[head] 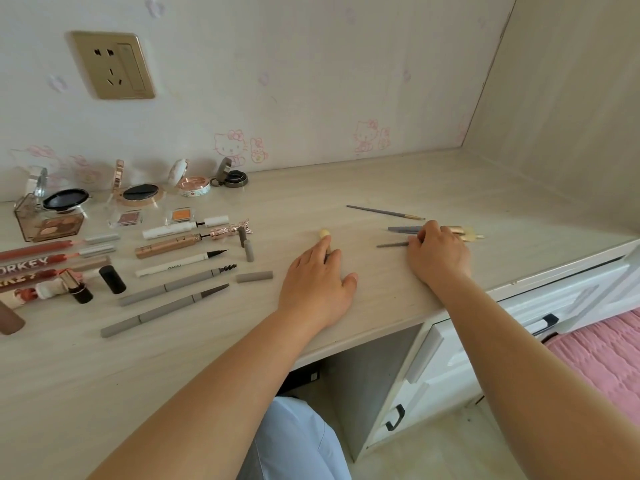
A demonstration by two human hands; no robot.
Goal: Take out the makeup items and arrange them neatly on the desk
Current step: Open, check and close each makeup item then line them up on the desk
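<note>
Makeup lies in rows on the left of the pale wooden desk [398, 188]: open compacts [140, 195] at the back, mascaras [169, 244] and grey pencils [173, 308] in front, lip tubes [34, 263] far left. My left hand [317, 280] rests flat on the desk, its fingers over a small brush with a yellow sponge tip [324, 233]. My right hand [438, 252] lies on several grey-handled brushes [403, 229], fingers curled over them. A thin brush [384, 212] lies apart just behind.
A gold wall socket [112, 65] is on the back wall. A side panel [571, 116] closes the desk's right end. White drawers [433, 368] stand under the desk's right side, and a pink bedspread [602, 362] lies beyond. Loose grey caps [254, 277] lie near the pencils.
</note>
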